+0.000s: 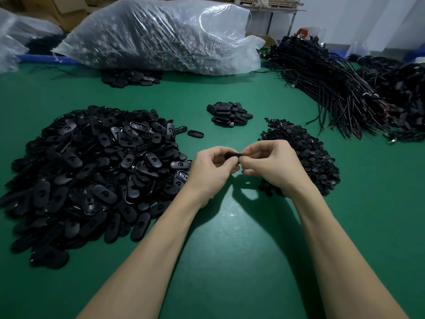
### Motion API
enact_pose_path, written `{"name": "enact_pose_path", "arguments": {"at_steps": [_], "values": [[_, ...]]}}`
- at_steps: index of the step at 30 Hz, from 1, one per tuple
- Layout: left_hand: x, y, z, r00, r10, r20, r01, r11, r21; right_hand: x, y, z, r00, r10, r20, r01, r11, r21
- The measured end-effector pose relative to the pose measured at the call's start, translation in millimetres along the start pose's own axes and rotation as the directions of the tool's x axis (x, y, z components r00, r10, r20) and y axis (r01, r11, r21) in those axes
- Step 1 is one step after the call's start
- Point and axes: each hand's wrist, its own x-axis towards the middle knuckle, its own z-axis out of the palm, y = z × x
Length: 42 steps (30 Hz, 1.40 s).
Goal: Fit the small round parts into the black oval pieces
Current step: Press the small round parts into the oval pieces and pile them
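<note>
Both grips narrow, pinching one small black oval plastic piece point(234, 154) between left hand point(212, 170) and right hand point(270, 165). Lying sideways, long axis from grip to grip. Round part hidden. Pile of small round black parts point(305, 153) nearest right grip.

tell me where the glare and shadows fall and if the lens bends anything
Head view: glare streaks the clear plastic sack; both hands, left hand and right hand, cast dark shadows toward the viewer on the green table mat; wide-angle lens stretches the forearms and edges; small black oval piece lacks detail.
</note>
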Motion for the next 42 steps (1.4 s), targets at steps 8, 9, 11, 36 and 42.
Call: {"name": "enact_pose_path", "arguments": {"at_steps": [8, 9, 11, 36, 42], "values": [[1, 1, -5, 0.995, -0.019, 0.100, 0.042, 0.971, -0.233, -2, -2, -4, 0.998, -0.025, 0.059, 0.015, 0.986, 0.167], [1, 1, -5, 0.994, -0.019, 0.103, 0.044, 0.968, -0.247, -2, -3, -4, 0.997, -0.027, 0.068, 0.014, 0.982, 0.187], [1, 1, -6, 0.994, -0.020, 0.109, 0.048, 0.965, -0.259, -2, -2, -5, 0.997, -0.030, 0.077, 0.013, 0.978, 0.209], [1, 1, -1, 0.997, -0.083, 0.000, 0.076, 0.921, -0.382, 4, 11, 2, 0.995, -0.103, 0.007, 0.092, 0.909, 0.407], [3, 1, -1, 0.996, -0.094, 0.001, 0.086, 0.900, -0.428, 5, 14, -3, 0.989, -0.145, -0.001, 0.136, 0.924, 0.356]]}}
